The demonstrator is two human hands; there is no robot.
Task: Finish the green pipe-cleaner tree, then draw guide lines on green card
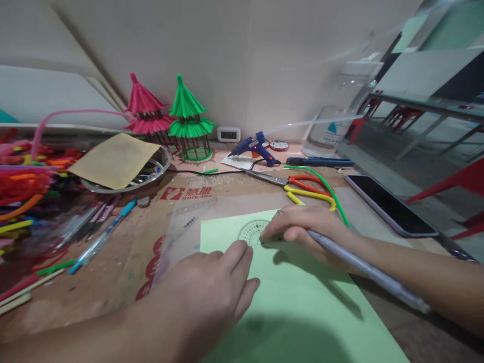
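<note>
A sheet of light green paper [298, 287] lies in front of me with a clear half-round protractor [251, 233] on it near its far edge. My right hand [306, 229] has a pale purple pen [363, 267] tucked in its grip, the shaft slanting back beneath my forearm. Its fingertips press down at the protractor's right side, partly hiding it. My left hand [215, 282] rests on the paper with fingers stretched forward and thumb apart. Those fingertips are close to the protractor's straight edge; whether they touch it I cannot tell.
Scissors [291, 184], a blue glue gun [255, 148], a utility knife [319, 162] and a phone [391, 205] lie beyond and to the right. Red and green pipe-cleaner pavilions [191, 121] stand by the wall. Left are pens [102, 237], a metal dish [164, 166] and piled pipe cleaners [22, 186].
</note>
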